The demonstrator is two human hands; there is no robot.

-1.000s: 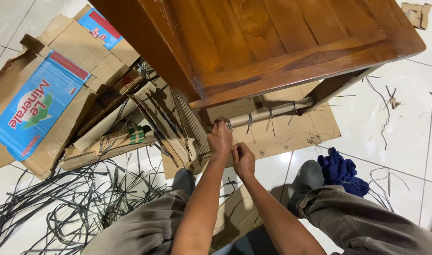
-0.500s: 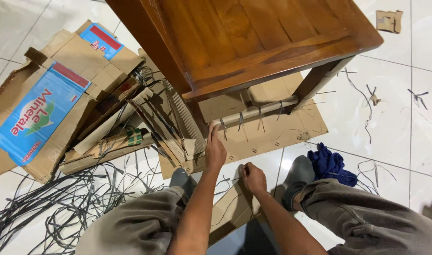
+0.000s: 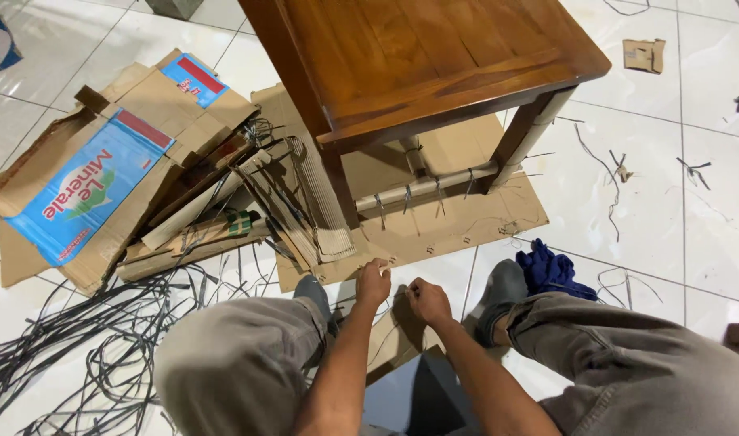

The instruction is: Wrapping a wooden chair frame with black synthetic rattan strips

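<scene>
My left hand (image 3: 373, 282) and my right hand (image 3: 428, 300) are low over the floor between my knees, close together, fingers curled. A thin black strap (image 3: 388, 304) seems pinched between them, too fine to see well. The left fingertips are at the front edge of a flat cardboard sheet (image 3: 466, 222). That sheet lies under a brown wooden table (image 3: 434, 56). The table's lower rail (image 3: 434, 184) is wrapped in pale tubing with several dark ties around it, and sits well beyond both hands.
Flattened cardboard boxes (image 3: 103, 178) and ribbed corrugated pieces (image 3: 321, 210) are heaped at left. A tangle of loose black straps (image 3: 79, 339) covers the white tiles at lower left. A blue cloth (image 3: 551, 270) lies by my right foot (image 3: 503, 295). A cardboard scrap (image 3: 644, 55) lies far right.
Both hands have drawn back from the table's wrapped rail toward my knees. The left hand left the rail last. The view has pulled away from the table.
</scene>
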